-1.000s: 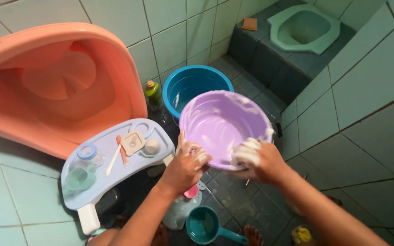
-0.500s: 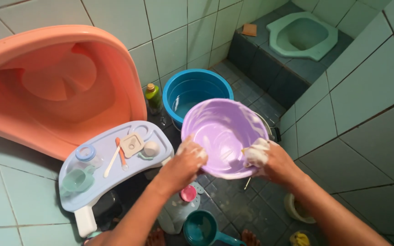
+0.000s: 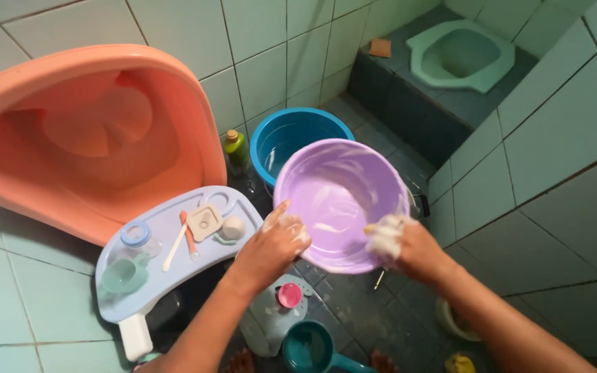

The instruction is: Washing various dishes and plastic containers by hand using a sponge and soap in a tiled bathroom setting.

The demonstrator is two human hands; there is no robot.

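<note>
A soapy purple plastic basin (image 3: 343, 197) is tilted toward me above the dark tiled floor. My left hand (image 3: 271, 249) grips its near left rim, suds on the fingers. My right hand (image 3: 405, 249) is shut on a foamy white sponge (image 3: 383, 237) pressed against the basin's near right rim. Streaks of white lather cover the inside of the basin.
A blue bucket (image 3: 291, 138) with water stands behind the basin, a green bottle (image 3: 235, 148) beside it. A large orange tub (image 3: 91, 131) leans on the wall. A light blue tray (image 3: 167, 249) holds small baby items. A teal scoop (image 3: 309, 349) lies by my feet; a green squat toilet (image 3: 461, 52) is far right.
The sponge hand has slid along the near right rim of the basin, and the thick foam inside has been spread thinner. My left hand keeps its hold.
</note>
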